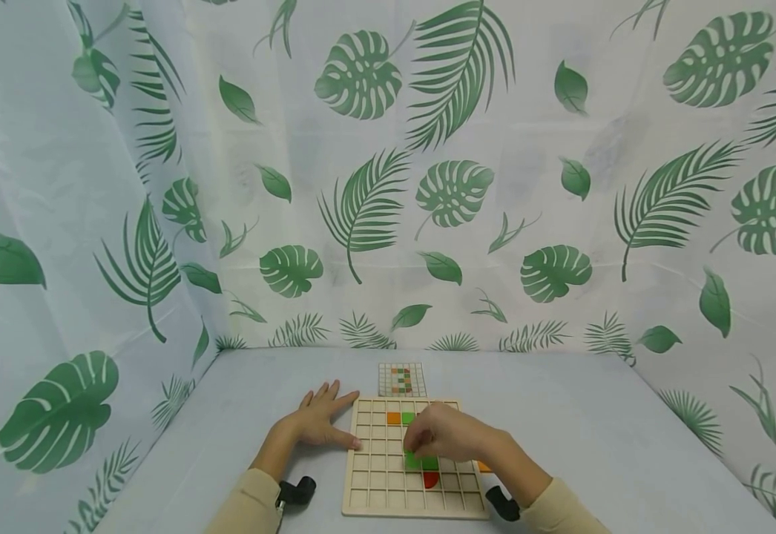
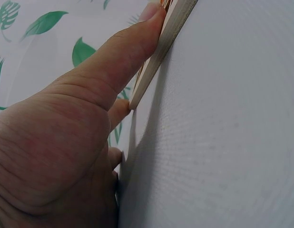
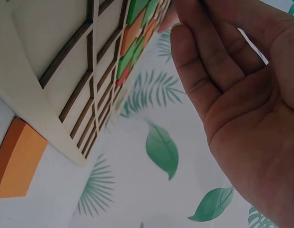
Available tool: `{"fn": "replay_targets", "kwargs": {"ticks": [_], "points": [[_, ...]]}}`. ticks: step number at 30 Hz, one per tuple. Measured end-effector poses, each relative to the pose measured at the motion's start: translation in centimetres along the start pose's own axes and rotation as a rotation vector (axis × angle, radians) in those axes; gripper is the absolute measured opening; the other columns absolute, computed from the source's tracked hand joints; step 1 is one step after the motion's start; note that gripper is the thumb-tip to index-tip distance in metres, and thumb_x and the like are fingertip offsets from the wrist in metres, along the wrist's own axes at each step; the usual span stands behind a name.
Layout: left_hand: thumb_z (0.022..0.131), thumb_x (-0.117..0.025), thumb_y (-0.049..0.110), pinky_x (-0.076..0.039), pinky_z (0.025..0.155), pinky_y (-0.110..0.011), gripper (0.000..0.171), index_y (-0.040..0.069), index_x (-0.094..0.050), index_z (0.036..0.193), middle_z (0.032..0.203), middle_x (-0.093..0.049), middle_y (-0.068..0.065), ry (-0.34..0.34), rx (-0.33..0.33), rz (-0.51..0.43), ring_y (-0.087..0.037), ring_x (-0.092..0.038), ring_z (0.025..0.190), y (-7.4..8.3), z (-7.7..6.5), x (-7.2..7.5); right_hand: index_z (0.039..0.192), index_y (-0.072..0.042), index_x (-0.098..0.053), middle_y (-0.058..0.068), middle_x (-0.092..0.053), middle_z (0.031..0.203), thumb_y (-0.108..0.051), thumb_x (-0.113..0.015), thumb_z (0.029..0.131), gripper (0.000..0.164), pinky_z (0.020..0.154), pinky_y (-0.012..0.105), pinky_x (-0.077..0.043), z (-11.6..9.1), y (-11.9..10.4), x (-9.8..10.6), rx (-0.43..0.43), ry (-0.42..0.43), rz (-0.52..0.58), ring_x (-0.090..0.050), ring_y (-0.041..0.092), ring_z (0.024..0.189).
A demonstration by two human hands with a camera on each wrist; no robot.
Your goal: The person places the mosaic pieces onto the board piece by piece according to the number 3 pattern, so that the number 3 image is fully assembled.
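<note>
A wooden grid board lies on the table. My left hand rests beside its left edge with fingers spread; in the left wrist view the thumb touches the board's edge. Over the middle of the board, my right hand has its fingers bent down, tips close together at a green tile. Whether they pinch a tile is hidden, as the tips leave the right wrist view. Around that hand sit an orange tile, another green tile and a red rounded tile in the grid.
Behind the board lies a small pattern card printed with coloured squares on a grid. An orange block lies on the table just off the board's right edge. A leaf-printed curtain encloses the back and sides of the white table.
</note>
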State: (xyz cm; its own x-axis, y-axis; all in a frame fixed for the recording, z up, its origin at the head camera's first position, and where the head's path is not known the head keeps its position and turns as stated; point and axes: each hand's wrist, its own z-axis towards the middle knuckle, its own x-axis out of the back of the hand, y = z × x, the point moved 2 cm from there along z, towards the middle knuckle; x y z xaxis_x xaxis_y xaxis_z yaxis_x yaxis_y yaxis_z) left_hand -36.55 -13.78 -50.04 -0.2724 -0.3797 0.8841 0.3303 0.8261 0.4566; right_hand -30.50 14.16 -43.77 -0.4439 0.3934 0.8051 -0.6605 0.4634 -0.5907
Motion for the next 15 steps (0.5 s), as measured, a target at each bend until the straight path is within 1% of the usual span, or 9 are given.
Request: {"fn": "replay_targets", "kwargs": {"ticks": [3,10,15], "points": [[0.073,-0.08,0.073,-0.005,0.129,-0.066,0.109,0.027,-0.038,0.163,0.173,-0.014,-0.023,0.0,0.001,0.001,-0.044,-0.007,0.162,0.01,-0.01,0.0,0.097,-0.01,-0.082,-0.007,-0.079,0.093,0.004,-0.078,0.088,0.017,0.071,0.017,-0.059,0.02,-0.07,-0.24,0.011,-0.017,-0.005,-0.07,-0.002,0.078],[0.074,-0.08,0.073,-0.005,0.129,-0.066,0.108,0.028,-0.037,0.163,0.173,-0.013,-0.023,-0.001,-0.005,0.004,-0.044,-0.007,0.162,0.06,-0.01,-0.03,0.094,-0.012,-0.082,-0.009,-0.078,0.09,0.001,-0.079,0.088,0.014,0.07,0.018,-0.059,0.05,0.06,-0.61,-0.033,-0.067,0.035,-0.068,-0.004,0.075],[0.074,-0.08,0.072,-0.005,0.128,-0.066,0.109,0.027,-0.037,0.163,0.173,-0.013,-0.023,-0.001,-0.01,0.002,-0.045,-0.007,0.162,-0.01,-0.01,-0.04,0.092,-0.011,-0.081,-0.005,-0.078,0.088,0.001,-0.079,0.088,0.013,0.067,0.018,-0.059,-0.05,-0.13,-0.67,-0.014,-0.076,0.03,-0.067,-0.004,0.073]]}}
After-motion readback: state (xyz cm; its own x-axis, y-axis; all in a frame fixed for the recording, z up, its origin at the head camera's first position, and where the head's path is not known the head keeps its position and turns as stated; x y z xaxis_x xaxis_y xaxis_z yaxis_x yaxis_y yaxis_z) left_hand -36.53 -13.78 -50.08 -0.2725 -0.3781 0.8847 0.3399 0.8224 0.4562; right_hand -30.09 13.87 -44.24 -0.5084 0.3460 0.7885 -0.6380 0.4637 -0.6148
